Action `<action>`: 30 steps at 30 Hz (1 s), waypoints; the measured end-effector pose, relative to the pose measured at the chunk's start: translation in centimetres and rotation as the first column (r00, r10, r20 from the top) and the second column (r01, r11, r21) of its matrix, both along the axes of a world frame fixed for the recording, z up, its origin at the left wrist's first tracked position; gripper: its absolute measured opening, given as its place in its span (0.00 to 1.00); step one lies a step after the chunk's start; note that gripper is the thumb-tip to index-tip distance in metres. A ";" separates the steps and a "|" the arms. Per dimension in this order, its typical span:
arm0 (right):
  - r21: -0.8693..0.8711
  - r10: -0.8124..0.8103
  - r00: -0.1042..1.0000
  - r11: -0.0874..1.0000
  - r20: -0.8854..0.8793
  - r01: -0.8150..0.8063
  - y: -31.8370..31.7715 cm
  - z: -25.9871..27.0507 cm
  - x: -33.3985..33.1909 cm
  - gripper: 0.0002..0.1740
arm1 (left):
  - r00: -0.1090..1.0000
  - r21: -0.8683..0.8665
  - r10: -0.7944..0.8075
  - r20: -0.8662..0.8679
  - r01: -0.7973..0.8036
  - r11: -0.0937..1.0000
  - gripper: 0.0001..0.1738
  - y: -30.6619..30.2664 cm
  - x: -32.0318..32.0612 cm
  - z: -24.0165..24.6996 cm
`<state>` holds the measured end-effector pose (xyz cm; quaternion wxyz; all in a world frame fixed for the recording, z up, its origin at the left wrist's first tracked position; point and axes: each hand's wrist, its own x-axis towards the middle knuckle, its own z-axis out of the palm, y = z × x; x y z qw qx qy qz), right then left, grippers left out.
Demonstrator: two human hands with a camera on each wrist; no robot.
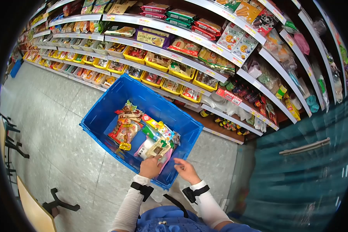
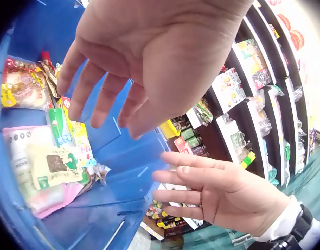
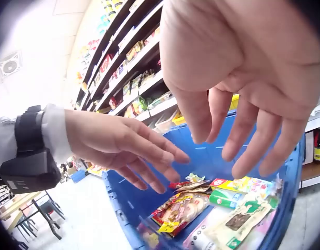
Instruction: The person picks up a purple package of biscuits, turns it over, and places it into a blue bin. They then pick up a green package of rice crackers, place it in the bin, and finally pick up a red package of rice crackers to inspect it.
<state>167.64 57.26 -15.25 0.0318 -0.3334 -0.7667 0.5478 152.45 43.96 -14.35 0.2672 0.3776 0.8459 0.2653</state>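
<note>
My left hand [image 1: 150, 167] is over the near side of a blue plastic crate [image 1: 89, 120], its fingers loosely spread and holding nothing. Across from it, my right hand [image 1: 187, 171] hovers at the crate's right rim, fingers relaxed and also without a thing in them. Inside lies a cream pouch with a brown window [image 2: 58, 165] on top of a pink and white pack [image 2: 32, 136]. Beside these are a green tube-shaped pack [image 3: 225, 198], a yellow and white packet [image 1: 154, 123] and a red snack bag [image 3: 182, 210].
Curved-looking store shelves [image 1: 174, 58] packed with snacks run behind the crate, with yellow bins [image 1: 135, 56] on the lower tiers. A teal curtain [image 1: 297, 174] hangs at the right. At the left are a wooden tabletop [image 1: 33, 205] and a black chair base [image 1: 58, 202] on the grey floor.
</note>
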 end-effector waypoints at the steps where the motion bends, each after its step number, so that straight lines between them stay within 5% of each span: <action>1: -0.002 0.047 0.999 0.999 -0.003 -0.047 -1.8 0.5 -0.2 0.20 | 0.999 -0.004 -0.026 -0.024 0.026 1.000 0.19 -0.8 -0.3 -0.6; 5: 0.030 0.100 0.995 0.994 0.021 -0.101 -5.4 4.0 -0.9 0.19 | 0.990 -0.036 -0.136 0.030 0.137 0.990 0.21 -1.3 -0.2 -1.6; 20: -0.106 -0.241 0.967 0.967 -0.086 0.232 -3.5 1.0 5.7 0.19 | 0.940 -0.119 -0.336 0.064 0.341 0.932 0.23 1.1 -0.1 0.1; 30: -0.068 -0.435 0.900 0.897 0.033 0.436 -5.6 1.0 1.2 0.18 | 0.876 -0.110 -0.472 0.102 0.481 0.870 0.21 1.5 -10.3 -2.5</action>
